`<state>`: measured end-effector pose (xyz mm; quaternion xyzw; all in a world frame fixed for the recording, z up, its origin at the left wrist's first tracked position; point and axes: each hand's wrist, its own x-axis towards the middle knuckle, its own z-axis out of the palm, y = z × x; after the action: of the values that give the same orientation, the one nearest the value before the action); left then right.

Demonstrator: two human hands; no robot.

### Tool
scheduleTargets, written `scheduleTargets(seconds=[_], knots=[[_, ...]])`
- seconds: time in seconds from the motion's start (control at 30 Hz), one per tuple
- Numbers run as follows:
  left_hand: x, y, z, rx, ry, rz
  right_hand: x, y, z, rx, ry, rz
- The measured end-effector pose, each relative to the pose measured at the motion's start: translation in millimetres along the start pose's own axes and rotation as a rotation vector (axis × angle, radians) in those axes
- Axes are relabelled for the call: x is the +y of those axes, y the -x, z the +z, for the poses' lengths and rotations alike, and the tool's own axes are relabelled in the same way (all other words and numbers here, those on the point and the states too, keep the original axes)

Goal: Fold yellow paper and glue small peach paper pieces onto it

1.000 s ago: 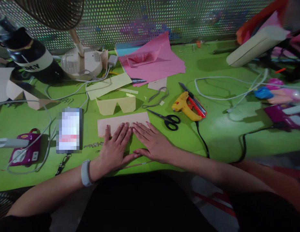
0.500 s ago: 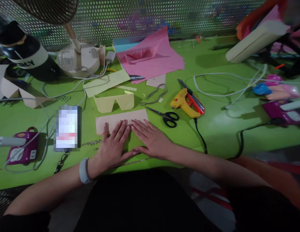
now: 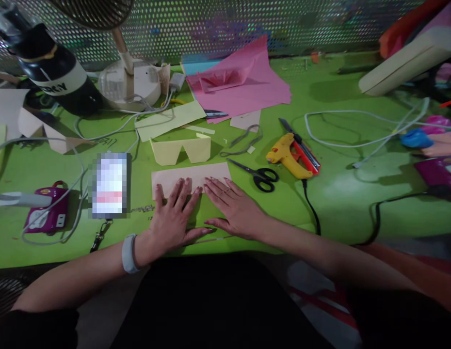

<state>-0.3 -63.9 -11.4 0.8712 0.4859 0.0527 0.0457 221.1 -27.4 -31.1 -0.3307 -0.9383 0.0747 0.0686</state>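
A pale pink strip of paper point(image 3: 174, 175) lies flat on the green table before me. My left hand point(image 3: 171, 213) is spread, its fingertips pressing on the lower left of the strip. On the strip's lower right rest the fingertips of my right hand point(image 3: 235, 206), also flat and open. Just beyond stands a cut yellow paper shape like a pair of glasses point(image 3: 182, 149), with a notch at its lower middle. Black-handled scissors point(image 3: 260, 177) lie right of the strip. Beside them are a yellow glue gun point(image 3: 288, 156) and a red utility knife point(image 3: 307, 157).
Left of my hands lies a phone point(image 3: 109, 184) with a blurred screen, near a purple power socket point(image 3: 47, 209). Behind stand a dark bottle point(image 3: 54, 72) and a fan point(image 3: 133, 87). Pink paper sheets point(image 3: 262, 87), a yellow strip point(image 3: 170, 121) and a grey cord loop point(image 3: 243, 140) lie farther back.
The whole view has shifted, so things appear farther right. My two hands remain flat on the pale pink strip, with the thumbs slightly farther apart.
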Motion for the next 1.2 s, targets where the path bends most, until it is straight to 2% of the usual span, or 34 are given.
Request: scheduleTargets(seconds=[0.13,0.2,0.33,0.57,0.77,0.87,0.97,1.07,1.13,1.2], knots=[[-21.6,-3.7,-16.5,0.010,0.092,-0.023,0.1,-0.5,-0.9,-0.019,0.006,0.000],[-36.9,-6.9,-23.6,0.039,0.169,-0.126,0.2,-0.8,-1.2,-0.030,0.003,0.006],[-56.1,-9.7,-25.7,0.050,0.203,-0.227,0.6,-0.8,-1.3,-0.042,0.004,0.010],[-55.8,-7.7,-16.6,0.032,0.113,-0.248,0.2,-0.7,0.1,-0.029,0.007,0.005],[-49.9,-12.6,-19.7,-0.027,0.039,-0.283,-1.1,-1.8,-4.3,-0.016,-0.026,0.012],[-47.1,-14.6,-22.0,-0.062,0.027,-0.282,-7.7,-8.8,-20.9,0.065,-0.199,-0.007],[-46.3,-15.3,-23.0,-0.080,0.019,-0.291,-23.8,-27.0,-49.2,0.127,-0.590,-0.003],[-48.0,-16.5,-24.0,-0.102,0.046,-0.293,-48.5,-56.9,-77.1,-0.092,-0.991,0.031],[-50.5,-18.2,-24.6,-0.122,0.094,-0.314,-68.5,-79.2,-88.7,-0.152,-1.014,0.027],[-53.2,-19.3,-23.7,-0.141,0.159,-0.361,-88.4,-99.0,-93.0,-0.175,-0.893,0.028]])
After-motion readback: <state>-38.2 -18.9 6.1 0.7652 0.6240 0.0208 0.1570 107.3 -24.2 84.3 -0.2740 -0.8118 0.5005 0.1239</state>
